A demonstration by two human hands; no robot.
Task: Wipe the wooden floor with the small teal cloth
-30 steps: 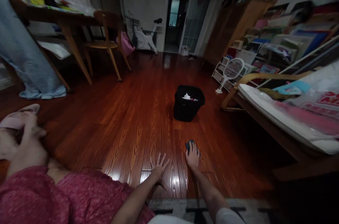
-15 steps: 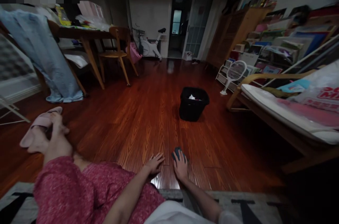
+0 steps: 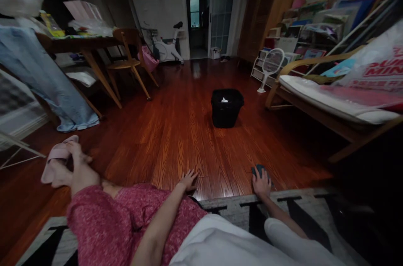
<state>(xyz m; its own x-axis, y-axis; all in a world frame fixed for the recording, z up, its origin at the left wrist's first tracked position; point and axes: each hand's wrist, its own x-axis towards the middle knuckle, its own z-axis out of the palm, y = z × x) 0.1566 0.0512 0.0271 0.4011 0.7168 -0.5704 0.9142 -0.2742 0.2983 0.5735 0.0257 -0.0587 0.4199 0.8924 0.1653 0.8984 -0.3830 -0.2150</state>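
My left hand (image 3: 189, 180) rests on the shiny red-brown wooden floor (image 3: 151, 140), fingers spread, holding nothing. Farther right, my right hand (image 3: 262, 185) is over a small dark blue-green cloth (image 3: 259, 168), pressing it to the floorboards near the rug's edge. Most of the cloth is hidden under my palm and fingers. Ahead stands a black bin (image 3: 226, 113) with white crumpled paper inside, apart from both hands.
A grey and black patterned rug (image 3: 226, 209) lies beneath me. To the right is a wooden armchair (image 3: 333, 98) holding bags. A wooden chair (image 3: 124, 64), a table with draped jeans (image 3: 53, 73) and an exercise bike (image 3: 170, 50) stand farther off.
My right hand has slid the cloth to the right, away from my left hand. The left hand stays on the floor. The view has shifted, and the bin appears slightly farther off.
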